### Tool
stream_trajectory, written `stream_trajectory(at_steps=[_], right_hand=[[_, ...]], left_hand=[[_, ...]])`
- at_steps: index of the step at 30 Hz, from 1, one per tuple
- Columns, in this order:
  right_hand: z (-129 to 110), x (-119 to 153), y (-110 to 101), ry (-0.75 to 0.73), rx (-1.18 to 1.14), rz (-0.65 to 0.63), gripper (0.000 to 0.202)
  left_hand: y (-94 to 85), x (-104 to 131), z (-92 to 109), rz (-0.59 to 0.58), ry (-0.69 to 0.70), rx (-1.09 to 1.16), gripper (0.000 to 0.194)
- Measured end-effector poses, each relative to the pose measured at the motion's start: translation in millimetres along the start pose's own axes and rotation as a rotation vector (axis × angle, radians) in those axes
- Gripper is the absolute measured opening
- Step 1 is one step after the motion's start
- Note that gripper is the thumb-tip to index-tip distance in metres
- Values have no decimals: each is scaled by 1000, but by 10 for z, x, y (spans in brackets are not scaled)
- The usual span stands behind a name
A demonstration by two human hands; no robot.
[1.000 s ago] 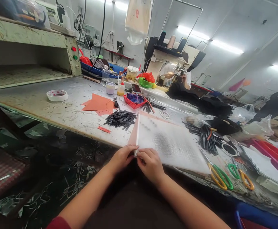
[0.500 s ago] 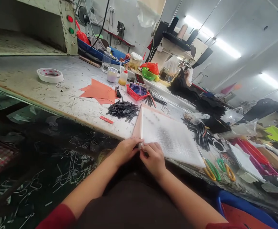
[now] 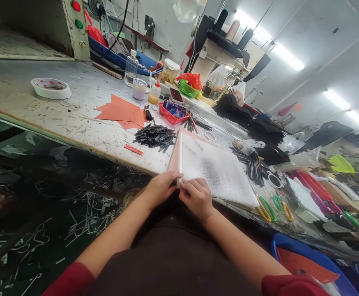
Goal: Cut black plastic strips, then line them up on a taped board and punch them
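Observation:
A white, partly see-through board point(image 3: 228, 172) with a grey textured patch lies at the table's front edge. Along its left side runs a narrow white strip point(image 3: 180, 154), with a pale pink sheet point(image 3: 174, 158) showing beside and under it. At the near end of this strip, my left hand point(image 3: 161, 189) is closed, thumb and fingers pinching the strip's end. My right hand point(image 3: 198, 198) meets it there from the right, fingertips pinched on the same end, the other fingers curled. Just beyond sits a pile of short black strips point(image 3: 155, 136).
A red strip point(image 3: 133, 149), orange sheets point(image 3: 120, 113) and a tape roll point(image 3: 50, 88) lie to the left. Behind stand a red basket point(image 3: 173, 114) with a phone and a glue bottle point(image 3: 154, 93). Scissors point(image 3: 267, 209) lie right of the board. A person works at a sewing machine point(image 3: 228, 39) beyond.
The view has shifted slightly, so the table things sit a little further left and higher. Both hands keep their pinch at the strip's near end, with hardly any movement.

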State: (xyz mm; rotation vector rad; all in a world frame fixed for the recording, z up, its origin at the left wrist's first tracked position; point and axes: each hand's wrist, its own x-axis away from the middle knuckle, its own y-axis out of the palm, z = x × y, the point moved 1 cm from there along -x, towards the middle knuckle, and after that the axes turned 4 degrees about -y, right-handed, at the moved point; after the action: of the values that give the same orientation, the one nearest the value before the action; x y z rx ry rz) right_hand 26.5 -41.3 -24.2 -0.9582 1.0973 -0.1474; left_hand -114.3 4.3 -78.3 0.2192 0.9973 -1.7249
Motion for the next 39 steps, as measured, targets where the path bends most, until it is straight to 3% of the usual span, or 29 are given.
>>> stream_trajectory(at_steps=[5,10,21,25,39], right_hand=[[-11,25,-14,35,-34,16,8],[-5,22,14,56,-49,9,13],[16,3,-9,42,-67,-90,14],[22,0,-13,49,-94,-73,6],[16,11,14,71,-112,-3,18]], left_hand=[[3,-6,-1,-9,-14,10,35],[0,-5,8,-5,-16,15,36],[-1,-4,22,-9,-22,3,37],[-12,-3,34,-10,-24,-5,40],[-103,-8,119,-55,-74,88,38]])
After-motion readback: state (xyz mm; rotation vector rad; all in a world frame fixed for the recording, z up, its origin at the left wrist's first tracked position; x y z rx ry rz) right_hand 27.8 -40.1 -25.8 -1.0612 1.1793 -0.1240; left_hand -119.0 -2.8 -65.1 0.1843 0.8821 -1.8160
